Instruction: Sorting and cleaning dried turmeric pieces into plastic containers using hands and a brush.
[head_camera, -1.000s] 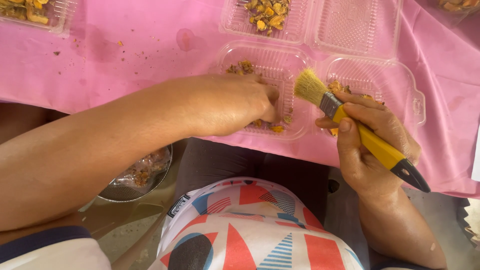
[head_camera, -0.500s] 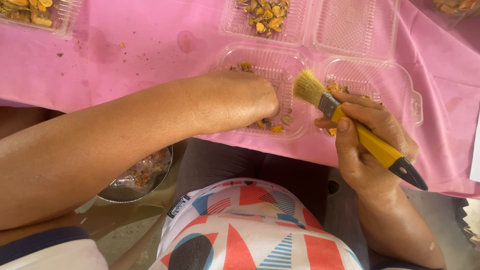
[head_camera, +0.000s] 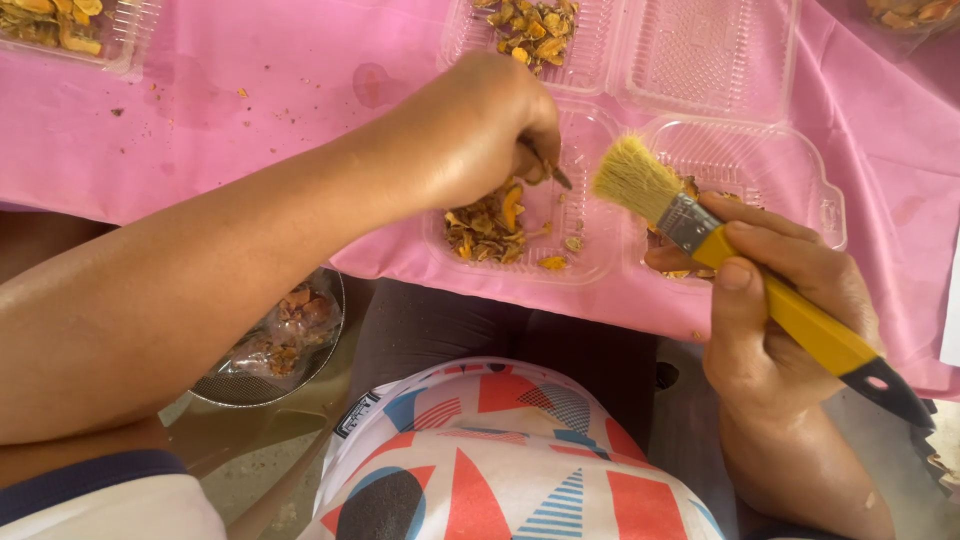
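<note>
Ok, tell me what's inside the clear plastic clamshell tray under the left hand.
Inside the clear clamshell tray lie dried orange-brown pieces, heaped at its left side, with a few loose bits nearby. The left hand covers the tray's upper left part, so anything there is hidden.

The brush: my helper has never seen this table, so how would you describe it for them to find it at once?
Start at the pink tablecloth, then the open clear clamshell tray at its near edge. Above that tray the right hand holds the brush: the only tool with a yellow handle, black tip and pale bristles.
</note>
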